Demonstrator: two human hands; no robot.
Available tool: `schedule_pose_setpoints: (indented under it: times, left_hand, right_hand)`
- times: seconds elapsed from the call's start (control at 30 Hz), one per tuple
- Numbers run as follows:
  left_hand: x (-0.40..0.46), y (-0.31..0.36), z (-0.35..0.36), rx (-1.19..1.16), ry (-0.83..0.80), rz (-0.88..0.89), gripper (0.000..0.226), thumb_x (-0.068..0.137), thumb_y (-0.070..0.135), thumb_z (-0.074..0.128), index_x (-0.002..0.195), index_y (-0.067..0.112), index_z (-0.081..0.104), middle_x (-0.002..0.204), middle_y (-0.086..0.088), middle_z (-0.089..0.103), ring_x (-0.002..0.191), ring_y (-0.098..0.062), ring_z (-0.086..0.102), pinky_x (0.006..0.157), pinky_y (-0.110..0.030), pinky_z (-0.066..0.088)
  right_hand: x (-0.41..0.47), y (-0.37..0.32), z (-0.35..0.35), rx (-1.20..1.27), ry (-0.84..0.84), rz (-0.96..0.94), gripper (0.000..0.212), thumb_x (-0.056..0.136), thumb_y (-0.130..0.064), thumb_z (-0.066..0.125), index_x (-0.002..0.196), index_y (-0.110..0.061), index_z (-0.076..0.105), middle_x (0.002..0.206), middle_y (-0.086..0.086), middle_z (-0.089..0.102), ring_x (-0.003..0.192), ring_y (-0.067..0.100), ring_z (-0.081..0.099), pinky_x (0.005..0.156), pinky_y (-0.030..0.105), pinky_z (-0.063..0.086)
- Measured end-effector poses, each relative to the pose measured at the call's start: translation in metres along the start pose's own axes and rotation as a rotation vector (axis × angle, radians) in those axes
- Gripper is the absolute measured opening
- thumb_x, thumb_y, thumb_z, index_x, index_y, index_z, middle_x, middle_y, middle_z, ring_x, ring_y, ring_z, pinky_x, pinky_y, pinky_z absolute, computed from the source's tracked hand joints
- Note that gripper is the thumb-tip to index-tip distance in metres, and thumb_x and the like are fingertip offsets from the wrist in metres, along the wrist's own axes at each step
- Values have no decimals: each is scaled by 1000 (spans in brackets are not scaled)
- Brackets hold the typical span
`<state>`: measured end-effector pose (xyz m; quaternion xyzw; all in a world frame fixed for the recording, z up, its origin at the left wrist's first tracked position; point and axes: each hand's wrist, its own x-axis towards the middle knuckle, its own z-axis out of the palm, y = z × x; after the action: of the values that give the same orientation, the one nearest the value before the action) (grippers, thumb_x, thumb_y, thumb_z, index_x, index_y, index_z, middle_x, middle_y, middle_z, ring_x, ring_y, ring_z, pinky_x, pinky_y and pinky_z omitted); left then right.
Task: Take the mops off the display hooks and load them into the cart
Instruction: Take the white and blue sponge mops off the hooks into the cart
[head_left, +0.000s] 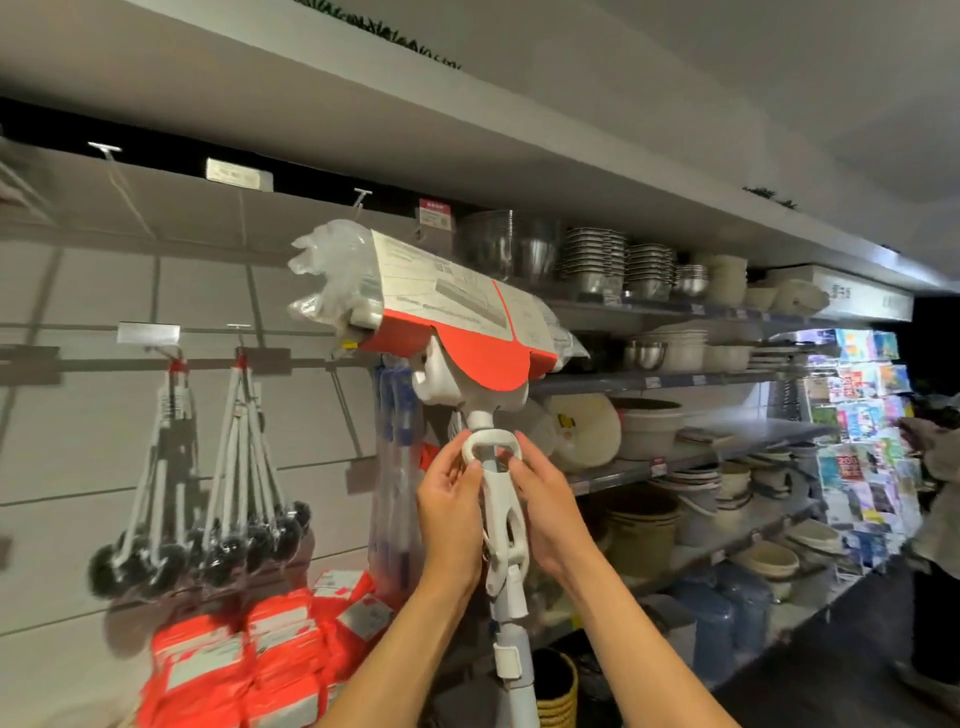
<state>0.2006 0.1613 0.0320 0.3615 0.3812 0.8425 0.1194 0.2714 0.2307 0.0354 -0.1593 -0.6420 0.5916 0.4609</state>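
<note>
A white mop (501, 525) stands upright in front of me, its head (441, 296) up high, wrapped in clear plastic with a white and red cardboard sleeve. My left hand (449, 512) grips the white handle joint from the left. My right hand (540, 506) holds the same joint from the right, fingertips at the loop. The mop's pole runs down out of the bottom of the view. An empty display hook (361, 200) juts from the wall panel just behind the mop head. No cart is in view.
Black-headed brushes (208, 551) hang from hooks at the left, over stacked red packs (249, 660). Blue-handled items (397, 467) hang behind the mop. Shelves at the right hold steel bowls (592, 260) and baskets. Another person (935, 509) stands at the far right.
</note>
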Motion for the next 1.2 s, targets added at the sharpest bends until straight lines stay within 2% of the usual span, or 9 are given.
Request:
schedule_pose_setpoints:
  times: [0.13, 0.23, 0.43, 0.7, 0.8, 0.87, 0.97, 1.1, 1.2]
  left_hand:
    - [-1, -4, -17, 97, 26, 34, 40, 95, -10, 52, 106, 24, 69, 107, -7, 74, 98, -16, 70, 80, -21, 54]
    - [2, -8, -36, 154, 56, 22, 39, 98, -7, 48, 108, 25, 67, 110, -10, 73, 94, -16, 69, 83, -28, 55]
    - [7, -4, -65, 216, 41, 11, 34, 105, 3, 43, 121, 22, 67, 121, -8, 71, 107, -25, 68, 92, -39, 55]
    - [22, 17, -79, 182, 87, 92, 36, 105, 12, 48, 123, 40, 61, 132, -1, 67, 106, -16, 68, 94, -40, 55]
    - [35, 25, -88, 174, 92, 138, 34, 104, 15, 51, 125, 40, 61, 136, -5, 64, 118, -26, 64, 101, -47, 51]
    - [49, 31, -93, 163, 116, 168, 32, 103, 15, 52, 123, 37, 63, 130, -9, 67, 106, -22, 67, 96, -45, 53]
    - [74, 41, -98, 136, 130, 180, 30, 102, 12, 53, 127, 26, 64, 118, -9, 72, 96, -17, 67, 91, -43, 54]
    - [111, 55, -104, 145, 116, 201, 29, 103, 12, 53, 121, 31, 64, 121, -17, 70, 94, -20, 64, 94, -46, 52]
    - [139, 57, -114, 205, 48, 220, 33, 106, 17, 48, 125, 41, 59, 133, -18, 63, 109, -26, 66, 101, -50, 51]
  right_hand:
    - [-9, 18, 19, 93, 35, -27, 33, 104, -10, 48, 133, -18, 62, 113, 12, 73, 107, 37, 68, 95, 52, 54]
    - [-12, 29, 35, 146, 93, -52, 40, 103, -3, 47, 139, -16, 56, 122, 11, 70, 110, 29, 68, 96, 48, 55]
    - [-11, 34, 66, 119, 140, -189, 43, 100, -2, 52, 120, -40, 60, 136, 4, 63, 126, 22, 59, 109, 51, 46]
    - [16, 27, 90, 157, 81, -279, 32, 102, -4, 51, 130, -15, 61, 131, 4, 65, 118, 8, 62, 100, 23, 50]
    - [29, 22, 109, 188, 54, -279, 31, 102, -5, 51, 123, -25, 61, 123, -5, 68, 117, 12, 64, 104, 34, 50]
    - [38, 18, 122, 212, 48, -285, 30, 102, -6, 51, 121, -27, 62, 119, -7, 69, 114, 11, 65, 102, 35, 51]
    - [58, 10, 140, 256, 55, -298, 30, 103, -6, 50, 129, -15, 62, 128, 4, 67, 116, 14, 64, 102, 31, 52]
    - [95, 10, 169, 291, 80, -299, 30, 103, -7, 50, 130, -9, 63, 128, 12, 67, 118, 29, 64, 103, 47, 51]
    - [121, 5, 185, 303, 104, -328, 29, 102, -6, 51, 127, -10, 65, 124, 7, 70, 110, 17, 68, 93, 31, 56]
